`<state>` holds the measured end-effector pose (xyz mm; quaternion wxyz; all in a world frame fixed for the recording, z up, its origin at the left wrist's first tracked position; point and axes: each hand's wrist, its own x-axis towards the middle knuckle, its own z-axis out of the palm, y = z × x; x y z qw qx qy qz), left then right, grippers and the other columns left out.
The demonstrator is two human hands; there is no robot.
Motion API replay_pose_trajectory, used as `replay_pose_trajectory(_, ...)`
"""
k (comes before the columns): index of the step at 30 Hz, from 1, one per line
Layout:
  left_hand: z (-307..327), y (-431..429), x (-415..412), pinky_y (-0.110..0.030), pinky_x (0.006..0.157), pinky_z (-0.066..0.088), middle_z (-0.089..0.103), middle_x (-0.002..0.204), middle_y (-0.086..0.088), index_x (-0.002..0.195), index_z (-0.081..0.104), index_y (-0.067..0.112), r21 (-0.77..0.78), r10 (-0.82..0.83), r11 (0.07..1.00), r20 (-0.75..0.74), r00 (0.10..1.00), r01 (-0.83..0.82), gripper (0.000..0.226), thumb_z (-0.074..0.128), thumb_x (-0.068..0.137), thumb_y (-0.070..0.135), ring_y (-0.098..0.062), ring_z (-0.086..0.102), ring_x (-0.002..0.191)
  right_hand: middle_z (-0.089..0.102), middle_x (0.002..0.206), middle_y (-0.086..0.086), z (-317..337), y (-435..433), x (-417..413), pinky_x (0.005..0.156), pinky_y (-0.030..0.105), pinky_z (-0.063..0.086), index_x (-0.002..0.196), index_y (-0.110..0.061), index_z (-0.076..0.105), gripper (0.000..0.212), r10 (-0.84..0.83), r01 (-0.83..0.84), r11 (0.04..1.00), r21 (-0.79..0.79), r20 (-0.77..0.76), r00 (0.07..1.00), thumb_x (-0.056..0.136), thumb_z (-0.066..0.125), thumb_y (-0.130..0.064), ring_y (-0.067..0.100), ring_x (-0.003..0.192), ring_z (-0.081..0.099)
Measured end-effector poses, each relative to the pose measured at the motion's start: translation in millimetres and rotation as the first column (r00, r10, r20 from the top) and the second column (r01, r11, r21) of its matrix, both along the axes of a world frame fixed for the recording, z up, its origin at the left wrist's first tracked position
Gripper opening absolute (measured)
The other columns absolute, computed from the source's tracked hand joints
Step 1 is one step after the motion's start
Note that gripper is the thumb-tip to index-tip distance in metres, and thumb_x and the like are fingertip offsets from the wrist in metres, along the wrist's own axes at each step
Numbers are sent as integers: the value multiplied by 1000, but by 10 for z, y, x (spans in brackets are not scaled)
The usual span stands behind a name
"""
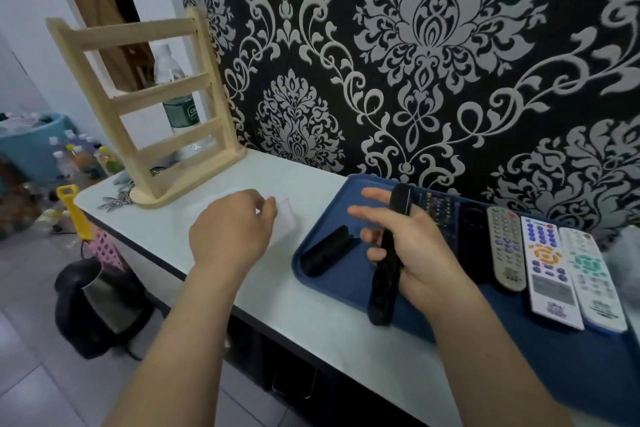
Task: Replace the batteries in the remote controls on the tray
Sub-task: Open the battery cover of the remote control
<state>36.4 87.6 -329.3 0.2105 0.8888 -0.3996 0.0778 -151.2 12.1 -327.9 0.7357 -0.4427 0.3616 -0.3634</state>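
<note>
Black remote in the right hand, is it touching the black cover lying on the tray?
Apart. The head view shows bare blue tray between the black remote and the black cover.

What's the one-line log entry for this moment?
right hand grips slim black remote control over blue plastic tray | left hand at white packet, grip unclear | black oblong piece lying on tray

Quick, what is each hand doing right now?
Left hand: over a white item on the table; grip cannot be told.
Right hand: holding the black remote.
</note>
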Motion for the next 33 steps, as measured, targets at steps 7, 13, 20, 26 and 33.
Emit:
replay_pose_trajectory(7,37,-58,27,-26,58,37,60,73,-1,72,59,16,215,-6,977,-29,1000,12,32,42,93,32,-28,56,72,72,100,17,21,19,8,44,21,37,110,-9,66,19,-43,35,996,79,104,994,97,53,-9,12,53,53)
replay_pose_trajectory(13,-2,-65,198,-24,51,33,54,59,3,56,51,21,174,-47,983,-79,996,61,28,51,84,22,-21,50,60,71,75,11,48,31,-28,64,30,46,93,-13,75,44,-75,60,992,-112,-130,989,100,39,-37,16,64,59)
replay_pose_trajectory(20,-152,-92,255,-34,81,45,69,93,4,95,69,26,69,-191,977,-142,971,202,26,44,94,20,-25,59,92,59,73,7,98,-14,-121,44,22,46,92,-9,62,5,-243,242,970,17,41,969,92,60,-13,13,52,56)
replay_pose_trajectory(26,-111,-31,222,-30,70,43,71,90,4,98,71,24,-93,-178,981,-104,978,169,22,51,90,19,-22,60,86,75,99,15,58,-31,-157,82,33,59,109,-5,67,18,-308,309,951,21,166,937,95,56,-2,29,88,74)
replay_pose_trajectory(33,-48,-178,-354,-28,75,45,67,80,15,100,70,29,-267,-434,885,-172,884,382,16,56,92,29,-8,61,74,72,100,4,-3,23,-230,82,30,60,119,-14,69,29,-328,304,917,-258,-55,943,93,61,-5,16,87,73)
